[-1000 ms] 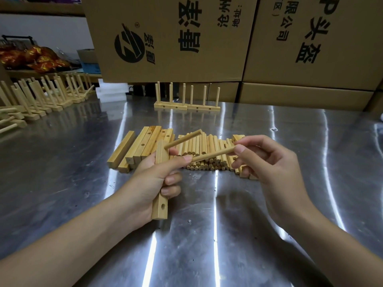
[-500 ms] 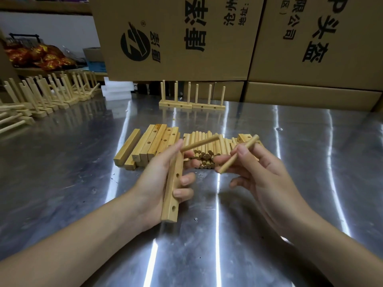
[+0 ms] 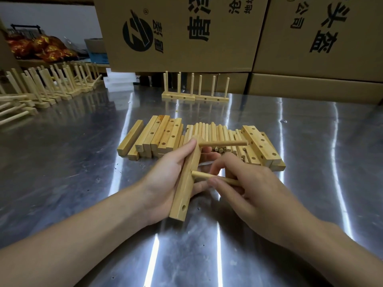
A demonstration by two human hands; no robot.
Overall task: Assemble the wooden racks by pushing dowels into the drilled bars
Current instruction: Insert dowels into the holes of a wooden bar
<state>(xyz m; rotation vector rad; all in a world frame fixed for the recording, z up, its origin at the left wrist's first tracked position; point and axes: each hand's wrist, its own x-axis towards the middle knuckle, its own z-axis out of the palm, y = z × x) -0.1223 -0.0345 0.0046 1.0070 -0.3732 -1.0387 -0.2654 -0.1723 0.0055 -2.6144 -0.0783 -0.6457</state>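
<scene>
- Left hand [image 3: 163,183] is gripping the bar [image 3: 183,195], fingers curling behind it.
- Right hand [image 3: 255,195] is pinching a dowel [image 3: 202,175], its tip meeting the bar just past the fingertips.

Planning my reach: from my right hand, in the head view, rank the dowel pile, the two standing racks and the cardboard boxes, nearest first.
1. Dowel pile, just beyond the right hand.
2. Standing racks, farther back, centre.
3. Cardboard boxes, rearmost.

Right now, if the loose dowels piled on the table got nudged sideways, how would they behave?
The loose dowels are round and lie on a smooth steel table, so they would probably roll apart. Being thin plain wood, they are likely light and stiff; the right hand merely pinches one.
</scene>
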